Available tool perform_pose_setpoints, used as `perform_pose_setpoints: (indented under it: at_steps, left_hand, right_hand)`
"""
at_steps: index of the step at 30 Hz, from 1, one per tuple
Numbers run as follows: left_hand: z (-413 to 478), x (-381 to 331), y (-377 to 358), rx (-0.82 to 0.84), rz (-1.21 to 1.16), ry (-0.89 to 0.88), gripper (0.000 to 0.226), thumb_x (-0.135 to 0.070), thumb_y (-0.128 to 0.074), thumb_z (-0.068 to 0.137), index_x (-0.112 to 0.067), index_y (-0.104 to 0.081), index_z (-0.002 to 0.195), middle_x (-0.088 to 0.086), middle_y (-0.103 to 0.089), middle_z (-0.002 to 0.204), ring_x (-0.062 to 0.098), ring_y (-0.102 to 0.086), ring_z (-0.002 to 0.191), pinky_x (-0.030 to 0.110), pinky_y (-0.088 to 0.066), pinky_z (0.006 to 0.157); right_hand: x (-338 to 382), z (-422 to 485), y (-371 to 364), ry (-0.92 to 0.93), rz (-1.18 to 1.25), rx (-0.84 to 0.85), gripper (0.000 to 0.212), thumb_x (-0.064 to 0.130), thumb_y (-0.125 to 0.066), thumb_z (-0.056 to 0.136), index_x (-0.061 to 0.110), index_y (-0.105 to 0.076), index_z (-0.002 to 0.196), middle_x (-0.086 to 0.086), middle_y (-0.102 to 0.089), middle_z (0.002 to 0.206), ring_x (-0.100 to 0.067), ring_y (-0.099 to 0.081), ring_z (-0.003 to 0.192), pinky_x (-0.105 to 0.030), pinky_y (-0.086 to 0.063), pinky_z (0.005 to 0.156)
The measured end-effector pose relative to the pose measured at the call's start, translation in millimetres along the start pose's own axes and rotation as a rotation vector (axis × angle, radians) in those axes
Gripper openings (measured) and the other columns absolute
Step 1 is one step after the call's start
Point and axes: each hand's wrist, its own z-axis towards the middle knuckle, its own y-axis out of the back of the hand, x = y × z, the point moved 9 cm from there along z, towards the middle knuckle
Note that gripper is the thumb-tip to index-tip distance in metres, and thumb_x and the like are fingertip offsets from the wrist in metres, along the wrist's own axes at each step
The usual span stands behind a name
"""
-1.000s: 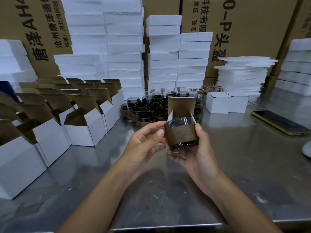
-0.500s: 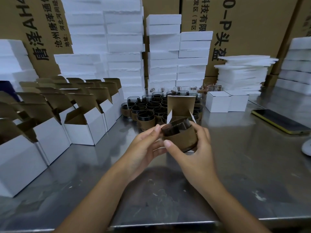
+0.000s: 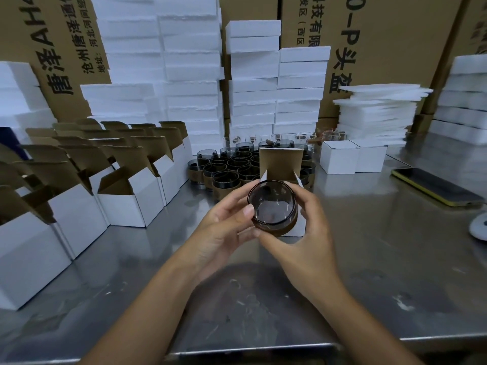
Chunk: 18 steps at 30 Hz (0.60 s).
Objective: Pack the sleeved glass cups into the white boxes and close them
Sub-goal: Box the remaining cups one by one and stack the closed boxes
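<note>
So, on my feed I'm using the open box (image 3: pixel 281 164) in the middle of the steel table (image 3: pixel 369 272) as the reference point. Far left of it stand rows of open white boxes (image 3: pixel 126 206), brown flaps all up. Behind those and behind the open box, foam slabs (image 3: pixel 189 75) are stacked against big cardboard cartons (image 3: pixel 395 35). Just left of and behind the open box sits a bunch of sleeved cups (image 3: pixel 226 177), packed tight together, all dark glass with brown sleeves.

Directly in front of the open box, the left hand (image 3: pixel 224 230) has its fingers curled round the left side of the sleeved glass cup (image 3: pixel 271 209), thumb lying by the near rim. That cup is up off the table, tipped so its mouth faces me, and it covers most of the box's near wall. I can't tell whether it touches the box. The box's lid flap stands straight up behind it.

The right hand (image 3: pixel 311 238) grips the other side — fingers wrapped round the right of the sleeve, thumb under the bottom edge.

Right of the open box and a bit further back are two closed white boxes (image 3: pixel 340 160), touching each other, with foam sheets (image 3: pixel 376 114) piled behind them. Further right again, a phone (image 3: pixel 434 187) lies flat.
</note>
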Motion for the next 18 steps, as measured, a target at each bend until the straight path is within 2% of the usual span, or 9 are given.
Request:
perform_pose_setpoints:
  at_steps: [5, 8, 10, 13, 18]
  left_hand:
    - [0.5, -3.1, -0.8, 0.025, -0.080, -0.040, 0.054, -0.008, -0.070, 0.072, -0.029, -0.063, 0.122, -0.002, -0.062, 0.126, 0.017, -0.056, 0.120, 0.029, -0.050, 0.091]
    - [0.2, -3.0, -1.2, 0.023, -0.087, -0.035, 0.057, -0.007, -0.071, 0.069, -0.028, -0.063, 0.121, -0.002, -0.059, 0.131, 0.016, -0.054, 0.123, 0.030, -0.048, 0.097]
    - [-0.4, -3.0, -1.4, 0.016, -0.084, -0.032, 0.056, -0.008, -0.071, 0.069, -0.027, -0.064, 0.121, 0.000, -0.059, 0.130, 0.018, -0.055, 0.122, 0.030, -0.049, 0.095]
    - [-1.0, -3.7, -1.6, 0.000, -0.068, -0.032, 0.053, -0.013, -0.071, 0.071, -0.026, -0.064, 0.121, 0.003, -0.061, 0.128, 0.020, -0.057, 0.119, 0.030, -0.051, 0.089]
    - [-0.4, -1.4, -4.8, 0.023, -0.005, -0.001, 0.047, -0.033, -0.070, 0.081, -0.028, -0.059, 0.127, 0.006, -0.060, 0.130, 0.027, -0.057, 0.118, 0.036, -0.047, 0.096]
  right_hand:
    - [-0.9, -0.2, -1.0, 0.025, -0.014, -0.010, 0.070, 0.007, -0.080, 0.068, 0.033, -0.049, 0.125, 0.018, -0.055, 0.123, -0.001, -0.052, 0.116, -0.017, -0.043, 0.095]
    - [-2.2, -0.7, -1.0, 0.030, -0.023, -0.019, 0.071, 0.004, -0.079, 0.068, 0.033, -0.048, 0.125, 0.018, -0.054, 0.124, -0.002, -0.052, 0.116, -0.021, -0.044, 0.097]
    - [-3.6, -0.6, -1.8, 0.015, -0.010, -0.007, 0.070, 0.005, -0.079, 0.069, 0.031, -0.048, 0.126, 0.016, -0.054, 0.124, -0.003, -0.052, 0.117, -0.022, -0.044, 0.097]
    - [-4.4, 0.1, -2.2, -0.002, 0.008, 0.005, 0.069, 0.007, -0.080, 0.068, 0.028, -0.049, 0.126, 0.014, -0.055, 0.124, -0.002, -0.051, 0.118, -0.016, -0.042, 0.096]
    - [-8.1, 0.7, -1.4, -0.110, 0.086, 0.001, 0.061, 0.020, -0.084, 0.065, 0.037, -0.052, 0.115, 0.018, -0.060, 0.113, 0.005, -0.053, 0.109, -0.004, -0.040, 0.082]
